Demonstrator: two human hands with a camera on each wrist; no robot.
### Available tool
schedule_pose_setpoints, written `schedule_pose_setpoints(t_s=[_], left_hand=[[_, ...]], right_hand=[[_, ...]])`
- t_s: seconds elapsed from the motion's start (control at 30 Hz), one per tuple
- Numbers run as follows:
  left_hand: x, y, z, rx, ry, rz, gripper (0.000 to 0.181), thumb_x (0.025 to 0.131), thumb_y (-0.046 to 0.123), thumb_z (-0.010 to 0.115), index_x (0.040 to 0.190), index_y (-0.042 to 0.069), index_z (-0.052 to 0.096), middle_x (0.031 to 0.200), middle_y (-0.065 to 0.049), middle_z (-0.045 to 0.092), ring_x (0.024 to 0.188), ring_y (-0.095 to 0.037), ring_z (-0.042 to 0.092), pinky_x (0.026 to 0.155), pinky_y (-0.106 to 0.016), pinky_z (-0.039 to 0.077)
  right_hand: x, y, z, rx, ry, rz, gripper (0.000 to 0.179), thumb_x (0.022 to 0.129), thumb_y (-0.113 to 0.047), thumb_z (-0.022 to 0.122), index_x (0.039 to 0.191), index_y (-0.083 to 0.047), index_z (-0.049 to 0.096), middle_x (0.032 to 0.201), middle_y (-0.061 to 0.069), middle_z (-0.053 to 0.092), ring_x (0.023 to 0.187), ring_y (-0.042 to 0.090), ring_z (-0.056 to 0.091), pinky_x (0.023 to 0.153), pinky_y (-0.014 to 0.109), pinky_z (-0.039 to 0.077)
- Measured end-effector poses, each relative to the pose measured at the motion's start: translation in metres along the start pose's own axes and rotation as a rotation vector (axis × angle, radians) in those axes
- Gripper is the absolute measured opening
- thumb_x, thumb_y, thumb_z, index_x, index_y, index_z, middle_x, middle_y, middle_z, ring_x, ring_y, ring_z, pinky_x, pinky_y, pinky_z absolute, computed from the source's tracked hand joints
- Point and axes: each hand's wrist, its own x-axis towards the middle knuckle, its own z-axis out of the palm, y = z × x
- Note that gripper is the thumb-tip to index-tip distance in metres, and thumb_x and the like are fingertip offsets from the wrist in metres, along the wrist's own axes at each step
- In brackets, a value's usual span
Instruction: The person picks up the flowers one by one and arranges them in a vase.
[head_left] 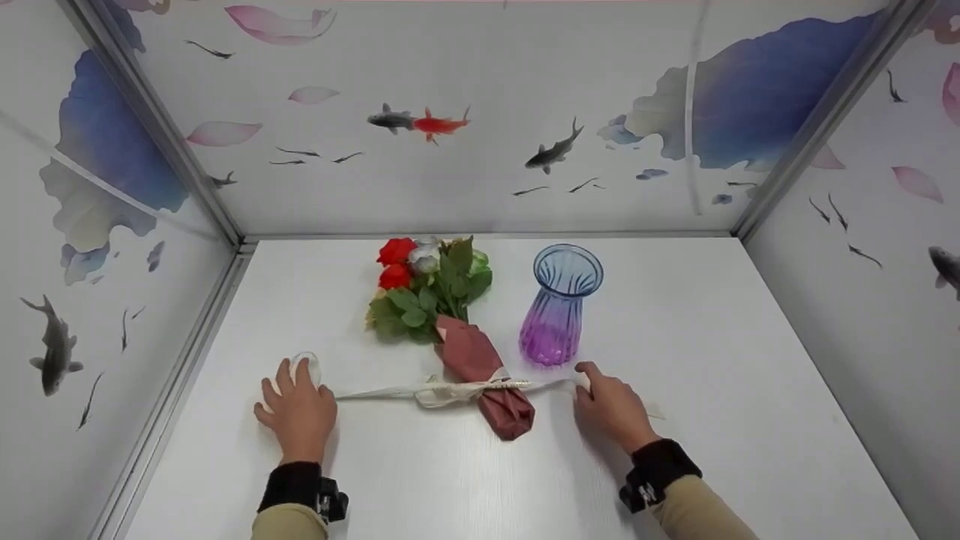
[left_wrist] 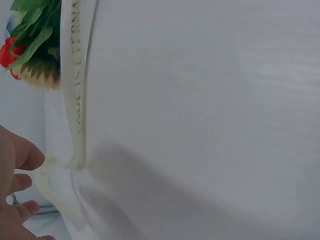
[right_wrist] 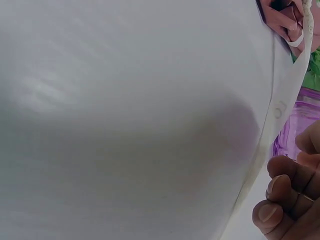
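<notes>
A bouquet (head_left: pixel 431 289) of red, white and green flowers lies on the table, its stems wrapped in dark-red paper (head_left: pixel 471 349). A long white ribbon (head_left: pixel 390 392) with gold lettering stretches sideways over the wrapping, with a loose loop beside it. At the ribbon's left end, my left hand (head_left: pixel 301 409) is spread palm down. The left wrist view shows the ribbon (left_wrist: pixel 75 90) folding near the thumb, not visibly gripped. My right hand (head_left: pixel 616 405) is at the other end, fingers loosely bent. The right wrist view has the ribbon (right_wrist: pixel 280 115) passing beside these fingertips.
A blue-to-purple glass vase (head_left: pixel 555 315) stands upright right of the bouquet, just beyond my right hand. White panels printed with fish and petals enclose the white table (head_left: pixel 420 480) at the back (head_left: pixel 480 187) and both sides.
</notes>
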Motion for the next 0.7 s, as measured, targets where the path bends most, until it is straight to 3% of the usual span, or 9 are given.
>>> schedule_pose_setpoints(t_s=[0.17, 0.4, 0.57, 0.7], left_hand=[[-0.003, 0.021, 0.016, 0.031, -0.052, 0.225, 0.047, 0.098, 0.01, 0.059, 0.144, 0.0, 0.052, 0.158, -0.026, 0.034, 0.148, -0.057, 0.016, 0.113, -0.076, 0.009], [-0.014, 0.045, 0.042, 0.015, -0.164, 0.484, 0.039, 0.098, 0.008, 0.062, 0.137, 0.005, 0.061, 0.143, -0.018, 0.056, 0.143, -0.049, 0.037, 0.115, -0.072, 0.02], [-0.022, 0.058, 0.054, 0.01, -0.196, 0.568, 0.035, 0.098, 0.012, 0.065, 0.133, 0.009, 0.065, 0.127, -0.013, 0.068, 0.131, -0.042, 0.052, 0.113, -0.073, 0.022], [-0.025, 0.066, 0.06, 0.024, -0.201, 0.592, 0.028, 0.097, 0.018, 0.069, 0.124, 0.01, 0.07, 0.114, -0.01, 0.071, 0.118, -0.038, 0.058, 0.111, -0.072, 0.027]], right_hand=[[0.002, -0.015, 0.006, -0.034, -0.021, -0.104, 0.042, 0.097, -0.014, 0.066, 0.139, -0.013, 0.059, 0.065, -0.004, 0.047, 0.062, 0.016, 0.044, 0.062, 0.039, 0.045], [0.004, -0.034, 0.015, -0.061, -0.039, -0.193, 0.048, 0.098, -0.016, 0.068, 0.144, -0.015, 0.057, 0.071, 0.008, 0.064, 0.066, 0.025, 0.062, 0.073, 0.051, 0.057], [0.004, -0.042, 0.024, -0.06, -0.055, -0.204, 0.043, 0.099, -0.017, 0.066, 0.141, -0.012, 0.058, 0.088, 0.016, 0.073, 0.083, 0.037, 0.071, 0.079, 0.053, 0.058], [0.005, -0.046, 0.031, -0.054, -0.035, -0.249, 0.022, 0.1, -0.016, 0.065, 0.12, -0.009, 0.066, 0.092, 0.013, 0.074, 0.084, 0.035, 0.072, 0.075, 0.051, 0.058]])
